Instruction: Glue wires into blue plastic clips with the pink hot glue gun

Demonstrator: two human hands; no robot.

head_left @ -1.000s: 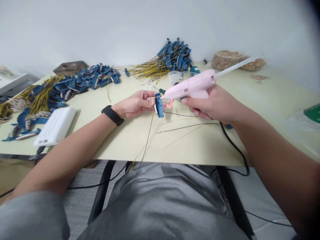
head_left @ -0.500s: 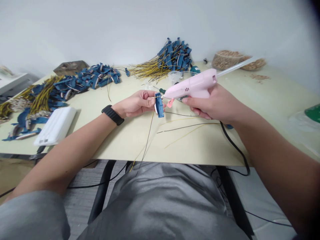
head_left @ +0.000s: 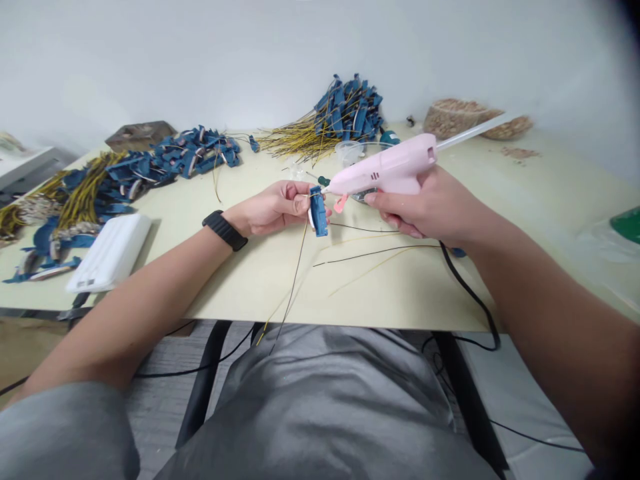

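Observation:
My left hand point(head_left: 280, 207) pinches a small blue plastic part point(head_left: 319, 215) upright above the table, with a white disc-like edge on its left side. A black wire point(head_left: 297, 270) and a yellow one hang from it over the table's front edge. In my right hand point(head_left: 420, 207) is a pink hot glue gun point(head_left: 383, 168), a clear glue stick point(head_left: 473, 130) jutting from its back. The nozzle points left at the upper end of the blue part; whether it touches is too small to tell. My right fingers wrap the handle below its pink trigger.
A white power bank point(head_left: 110, 253) lies at left beside a long pile of wired blue parts point(head_left: 195, 152). Another bundle of blue parts point(head_left: 345, 110) stands at the back. Loose wires point(head_left: 375, 254) lie in front. A black cord point(head_left: 473, 293) runs off the right side.
Hardly anything differs. The glue gun has tilted or shifted very slightly at the blue part, and both hands keep their places and holds.

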